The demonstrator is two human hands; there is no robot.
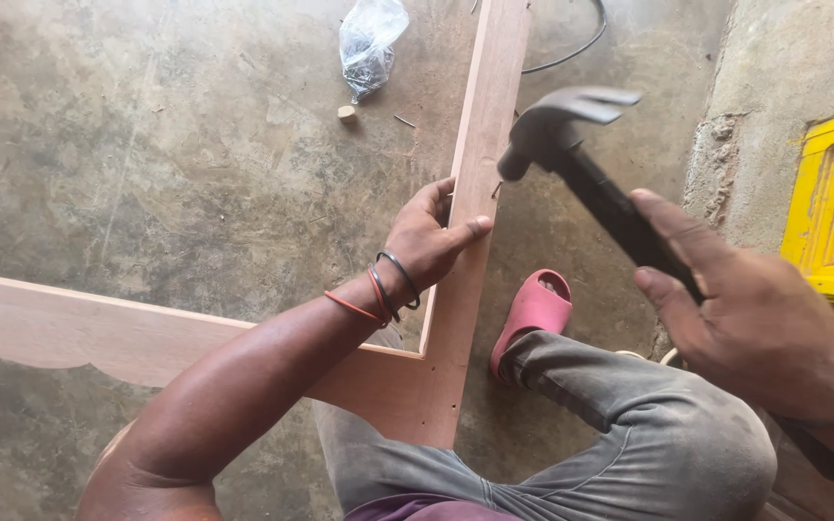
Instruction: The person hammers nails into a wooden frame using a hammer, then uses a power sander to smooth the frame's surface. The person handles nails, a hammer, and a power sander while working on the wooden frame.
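On the concrete floor (147, 145), I see my left hand (431, 236) clasping the upright wooden frame rail (480, 145); my right hand (745, 318) grips the hammer (571, 145), raised just right of that rail.

Smooth wooden frame (475, 164), matt concrete floor (147, 145)

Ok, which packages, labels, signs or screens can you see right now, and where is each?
Clear plastic bag: lies on the concrete floor at the top, left of the wooden frame; crumpled, see-through, with small dark bits inside, likely nails.
No labels, signs or screens in view.
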